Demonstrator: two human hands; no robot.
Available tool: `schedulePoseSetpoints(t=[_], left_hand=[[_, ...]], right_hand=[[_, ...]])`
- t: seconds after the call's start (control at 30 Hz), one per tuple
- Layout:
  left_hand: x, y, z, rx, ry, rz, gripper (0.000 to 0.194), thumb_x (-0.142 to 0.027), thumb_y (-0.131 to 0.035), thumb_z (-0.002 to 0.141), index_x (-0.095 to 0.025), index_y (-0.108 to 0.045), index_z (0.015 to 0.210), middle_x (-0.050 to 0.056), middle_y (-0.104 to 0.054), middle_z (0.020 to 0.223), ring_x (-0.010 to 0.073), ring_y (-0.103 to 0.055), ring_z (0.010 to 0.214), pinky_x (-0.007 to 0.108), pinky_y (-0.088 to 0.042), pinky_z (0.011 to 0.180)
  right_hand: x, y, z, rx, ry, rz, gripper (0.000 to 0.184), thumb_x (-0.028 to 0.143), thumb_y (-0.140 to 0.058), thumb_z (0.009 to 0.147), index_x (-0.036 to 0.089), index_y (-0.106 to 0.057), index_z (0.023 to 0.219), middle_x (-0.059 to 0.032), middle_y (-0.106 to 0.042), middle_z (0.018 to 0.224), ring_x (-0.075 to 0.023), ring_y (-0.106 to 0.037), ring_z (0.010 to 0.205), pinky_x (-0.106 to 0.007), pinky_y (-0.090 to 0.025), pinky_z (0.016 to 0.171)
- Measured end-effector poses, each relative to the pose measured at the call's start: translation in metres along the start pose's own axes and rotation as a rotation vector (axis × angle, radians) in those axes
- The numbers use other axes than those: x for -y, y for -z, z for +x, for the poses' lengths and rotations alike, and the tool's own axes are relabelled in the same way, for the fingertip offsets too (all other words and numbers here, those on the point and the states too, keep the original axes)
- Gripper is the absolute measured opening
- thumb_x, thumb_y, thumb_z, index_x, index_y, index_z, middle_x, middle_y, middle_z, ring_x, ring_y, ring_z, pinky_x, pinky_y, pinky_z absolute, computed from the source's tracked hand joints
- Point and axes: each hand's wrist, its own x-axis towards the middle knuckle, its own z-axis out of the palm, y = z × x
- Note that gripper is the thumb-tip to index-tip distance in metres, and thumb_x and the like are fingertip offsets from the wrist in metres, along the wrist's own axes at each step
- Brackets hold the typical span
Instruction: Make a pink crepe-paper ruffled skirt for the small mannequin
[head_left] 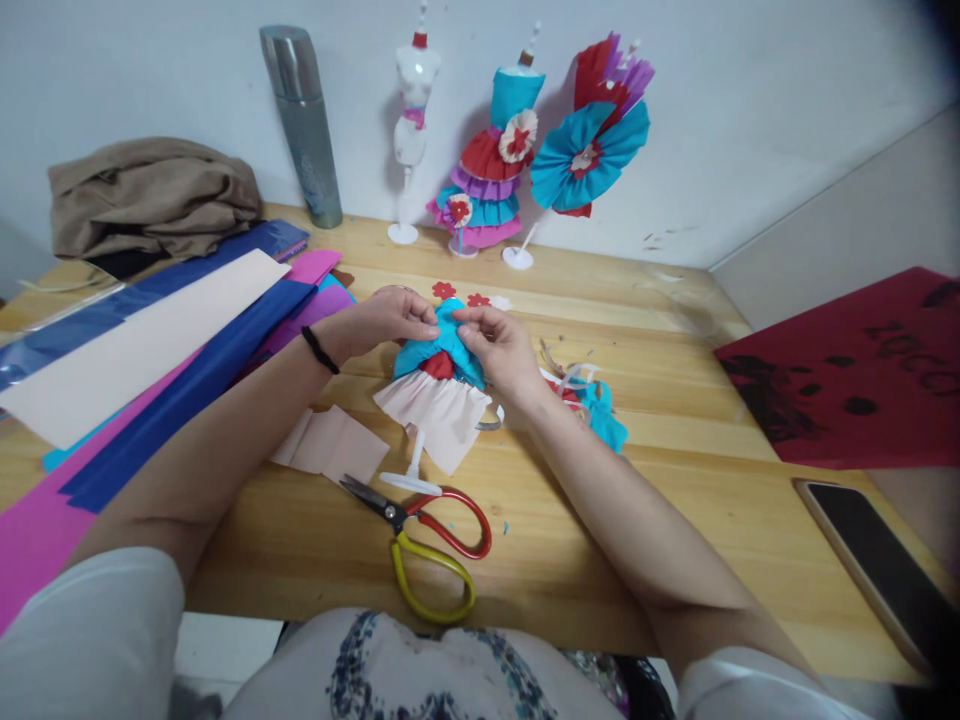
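A small white mannequin stand (411, 482) stands in front of me, wearing a cream ruffled paper skirt (439, 405), a red waist piece (438, 366) and blue crepe paper (448, 325) round its upper part. My left hand (394, 318) pinches the blue crepe paper on its left side. On the other side my right hand (499, 345) grips the same blue paper between thumb and fingers. Scissors (396, 515) with one red and one yellow handle lie just below the stand's base. Folded cream paper (341, 443) is left of the stand.
Crepe paper strips (187, 400) spread over the left side. Paper scraps (600, 410) lie right of my right hand. Behind stand a bare mannequin (417, 95), two dressed ones (499, 160), (589, 155) and a flask (307, 140). A phone (862, 560) sits at the right.
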Motion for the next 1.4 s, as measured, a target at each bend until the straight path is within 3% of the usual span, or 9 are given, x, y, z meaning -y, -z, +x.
schedulePoseSetpoints(t=[0.1,0.2,0.47,0.7,0.83,1.13,1.4], left_hand=[[-0.003,-0.002,0.001,0.164,0.117,-0.132,0.034,-0.043,-0.07,0.073,-0.013,-0.057,0.063,-0.003,-0.048,0.055,0.0078,-0.04,0.054,0.022,-0.034,0.052],[-0.002,-0.002,0.002,0.19,0.168,-0.221,0.032,-0.04,-0.071,0.073,-0.015,-0.054,0.063,-0.003,-0.046,0.056,0.0078,-0.038,0.055,0.023,-0.033,0.054],[-0.001,-0.004,0.0,0.17,0.231,-0.33,0.034,-0.043,-0.076,0.069,-0.015,-0.058,0.063,-0.003,-0.047,0.054,0.0076,-0.037,0.052,0.024,-0.027,0.05],[-0.001,-0.008,-0.001,0.143,0.207,-0.326,0.043,-0.048,-0.07,0.075,-0.017,-0.046,0.055,-0.006,-0.033,0.05,0.0063,-0.024,0.046,0.025,-0.018,0.045],[0.002,-0.01,0.0,0.114,0.183,-0.269,0.044,-0.048,-0.065,0.078,-0.018,-0.042,0.054,-0.005,-0.032,0.05,0.0071,-0.025,0.046,0.026,-0.016,0.047],[-0.001,-0.018,0.001,0.024,0.147,-0.027,0.036,-0.034,-0.053,0.082,-0.018,-0.039,0.053,-0.004,-0.032,0.051,0.0085,-0.029,0.05,0.025,-0.019,0.049],[-0.003,-0.017,0.001,-0.035,0.07,0.076,0.037,-0.029,-0.055,0.079,-0.018,-0.036,0.049,-0.004,-0.029,0.054,0.0082,-0.028,0.053,0.026,-0.017,0.05]], right_hand=[[0.006,0.001,-0.001,-0.013,0.045,-0.055,0.023,0.025,-0.062,0.069,0.016,-0.065,0.089,0.002,-0.057,0.07,-0.0097,-0.05,0.059,-0.024,-0.039,0.055],[0.009,0.0,-0.002,-0.016,0.021,-0.05,0.022,0.023,-0.063,0.066,0.016,-0.065,0.087,0.001,-0.058,0.072,-0.0104,-0.051,0.06,-0.025,-0.04,0.056],[0.002,-0.002,-0.001,-0.01,-0.079,0.053,0.022,0.027,-0.065,0.067,0.018,-0.064,0.086,0.0011,-0.06,0.071,-0.0108,-0.051,0.059,-0.025,-0.041,0.055],[0.007,0.002,0.0,0.05,-0.088,0.05,0.019,0.025,-0.066,0.066,0.018,-0.063,0.083,0.0027,-0.057,0.065,-0.0107,-0.05,0.057,-0.025,-0.04,0.056],[0.005,0.0,0.001,0.032,-0.119,0.057,0.019,0.025,-0.065,0.065,0.017,-0.062,0.083,0.0023,-0.057,0.065,-0.0111,-0.05,0.056,-0.026,-0.04,0.055],[0.0,0.002,-0.001,-0.027,-0.008,-0.093,0.025,0.027,-0.061,0.071,0.018,-0.065,0.094,0.0024,-0.054,0.072,-0.0088,-0.046,0.055,-0.025,-0.041,0.056],[-0.004,0.0,0.001,-0.055,0.046,-0.178,0.026,0.029,-0.059,0.073,0.017,-0.065,0.095,-0.0019,-0.059,0.08,-0.0126,-0.052,0.063,-0.028,-0.044,0.059]])
